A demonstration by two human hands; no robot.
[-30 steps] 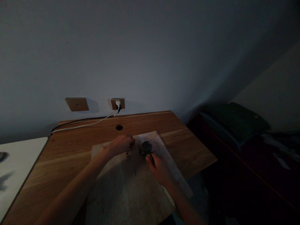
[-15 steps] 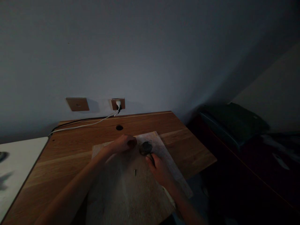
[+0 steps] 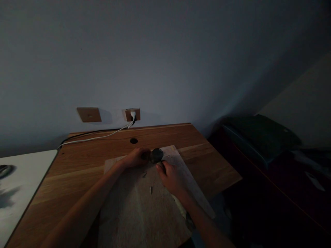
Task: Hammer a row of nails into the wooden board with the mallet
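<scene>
My right hand (image 3: 172, 179) is closed round the short handle of a dark round-headed tool (image 3: 157, 155), its head over the far part of a pale board (image 3: 144, 217). My left hand (image 3: 137, 157) is curled right beside the head at its left. Something dark shows at its fingertips, too dim to name. A small metal piece like a screw (image 3: 151, 190) lies on the board, nearer me than the tool. A thinner small piece (image 3: 144, 175) lies between it and my left hand.
The board rests on a wooden desk (image 3: 207, 165) with a cable hole (image 3: 133, 141). White and black cables (image 3: 95, 138) run along the wall to a socket (image 3: 137, 114). A white surface (image 3: 23, 186) adjoins at left. A dark green cushion-like thing (image 3: 261, 137) lies at right.
The round-headed tool has moved left and a little away from me, closing the gap to my left hand. The thinner small piece on the board now shows. The view has shifted slightly.
</scene>
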